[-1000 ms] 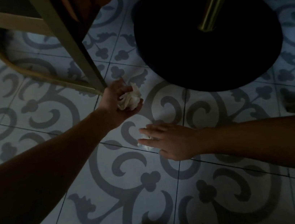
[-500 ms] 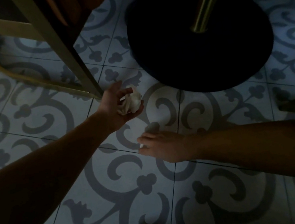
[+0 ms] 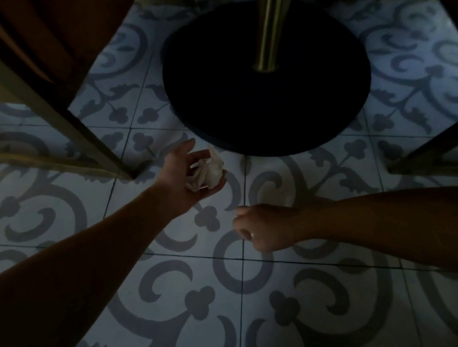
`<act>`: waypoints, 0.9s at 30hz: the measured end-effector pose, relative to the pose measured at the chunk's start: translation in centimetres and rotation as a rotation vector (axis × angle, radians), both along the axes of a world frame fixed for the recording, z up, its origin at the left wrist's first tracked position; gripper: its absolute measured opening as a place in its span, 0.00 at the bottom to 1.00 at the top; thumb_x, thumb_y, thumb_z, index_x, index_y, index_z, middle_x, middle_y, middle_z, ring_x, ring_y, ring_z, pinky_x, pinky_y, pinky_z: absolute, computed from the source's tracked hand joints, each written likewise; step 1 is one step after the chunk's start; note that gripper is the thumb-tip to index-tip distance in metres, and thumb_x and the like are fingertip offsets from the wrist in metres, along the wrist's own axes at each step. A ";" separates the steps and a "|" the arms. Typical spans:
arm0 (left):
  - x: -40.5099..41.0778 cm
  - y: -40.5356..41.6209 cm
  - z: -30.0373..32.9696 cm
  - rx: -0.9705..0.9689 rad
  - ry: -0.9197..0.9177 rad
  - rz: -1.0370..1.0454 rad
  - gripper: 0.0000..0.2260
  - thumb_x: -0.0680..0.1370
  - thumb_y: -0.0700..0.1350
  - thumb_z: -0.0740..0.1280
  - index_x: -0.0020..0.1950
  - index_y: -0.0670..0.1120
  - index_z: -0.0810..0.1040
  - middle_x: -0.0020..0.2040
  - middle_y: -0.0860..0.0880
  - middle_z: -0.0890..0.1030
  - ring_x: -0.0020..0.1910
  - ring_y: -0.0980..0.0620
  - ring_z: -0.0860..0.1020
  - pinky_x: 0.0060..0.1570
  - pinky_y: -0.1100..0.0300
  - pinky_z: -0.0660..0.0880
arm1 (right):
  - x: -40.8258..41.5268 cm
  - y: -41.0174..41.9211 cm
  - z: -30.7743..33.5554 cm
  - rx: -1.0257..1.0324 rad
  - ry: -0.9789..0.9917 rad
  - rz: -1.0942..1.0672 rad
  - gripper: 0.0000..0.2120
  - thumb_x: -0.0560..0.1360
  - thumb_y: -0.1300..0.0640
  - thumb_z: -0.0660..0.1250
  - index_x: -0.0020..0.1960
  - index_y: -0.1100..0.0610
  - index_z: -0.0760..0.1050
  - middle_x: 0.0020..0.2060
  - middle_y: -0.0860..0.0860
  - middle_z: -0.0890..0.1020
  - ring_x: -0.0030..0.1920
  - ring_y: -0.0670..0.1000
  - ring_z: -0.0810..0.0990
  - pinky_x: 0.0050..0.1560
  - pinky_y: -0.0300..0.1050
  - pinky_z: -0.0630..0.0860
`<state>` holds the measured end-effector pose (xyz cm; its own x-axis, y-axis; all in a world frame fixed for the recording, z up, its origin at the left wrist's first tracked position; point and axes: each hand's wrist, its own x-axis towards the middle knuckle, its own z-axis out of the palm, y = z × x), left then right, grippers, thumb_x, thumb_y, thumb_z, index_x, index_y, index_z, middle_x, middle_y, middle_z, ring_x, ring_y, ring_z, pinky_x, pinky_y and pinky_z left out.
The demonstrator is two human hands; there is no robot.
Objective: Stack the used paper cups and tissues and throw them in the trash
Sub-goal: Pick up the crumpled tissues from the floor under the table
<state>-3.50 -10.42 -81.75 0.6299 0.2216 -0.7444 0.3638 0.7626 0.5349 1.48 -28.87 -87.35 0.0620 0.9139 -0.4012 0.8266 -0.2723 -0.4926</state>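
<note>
Since the earlier frame the right hand (image 3: pixel 268 228) has gone from flat on the patterned floor (image 3: pixel 77 297) to a closed fist just below and right of the left hand's grip, though whatever it may hold cannot be told. One crumpled tissue (image 3: pixel 207 172) sits cupped in the loosely curled left hand (image 3: pixel 190 176), beside the chair leg (image 3: pixel 95 151) and near the round table base (image 3: pixel 268 85). By this view the job seems early: one tissue gathered, no cups or trash bin visible, stacking and binning left.

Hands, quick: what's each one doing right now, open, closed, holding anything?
Left hand: cupped around a crumpled tissue.
Right hand: curled closed above the floor; whether it holds anything cannot be told.
</note>
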 end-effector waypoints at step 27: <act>5.4 -10.8 4.4 0.083 -0.064 -0.223 0.20 0.79 0.58 0.58 0.60 0.44 0.75 0.41 0.45 0.77 0.38 0.49 0.77 0.37 0.57 0.75 | 7.1 -10.2 8.0 0.059 1.230 -1.147 0.13 0.75 0.52 0.60 0.35 0.57 0.74 0.31 0.54 0.76 0.25 0.50 0.69 0.22 0.36 0.59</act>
